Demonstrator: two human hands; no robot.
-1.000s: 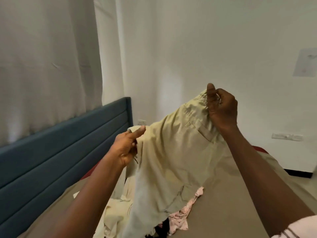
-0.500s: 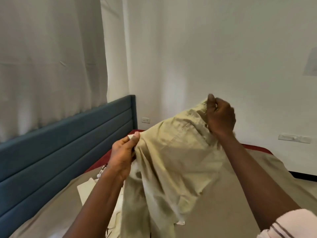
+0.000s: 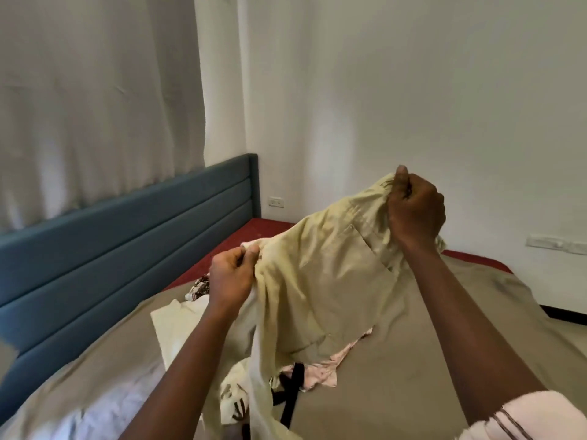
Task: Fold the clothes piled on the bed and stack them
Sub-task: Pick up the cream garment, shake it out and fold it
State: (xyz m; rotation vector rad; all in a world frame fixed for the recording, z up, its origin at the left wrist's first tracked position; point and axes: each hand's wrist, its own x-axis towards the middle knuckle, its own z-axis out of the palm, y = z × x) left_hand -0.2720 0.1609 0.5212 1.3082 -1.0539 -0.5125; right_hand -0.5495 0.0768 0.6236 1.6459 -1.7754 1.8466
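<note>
Both arms are reaching forward above the bed. Right hand, raised higher, is fisting round the pale yellow garment; left hand is pinching its other end. The garment is hanging over the clothes pile mid-bed.

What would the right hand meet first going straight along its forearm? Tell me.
Past the khaki garment it grips, the right hand likely meets nothing before the white wall; depth unclear.
</note>
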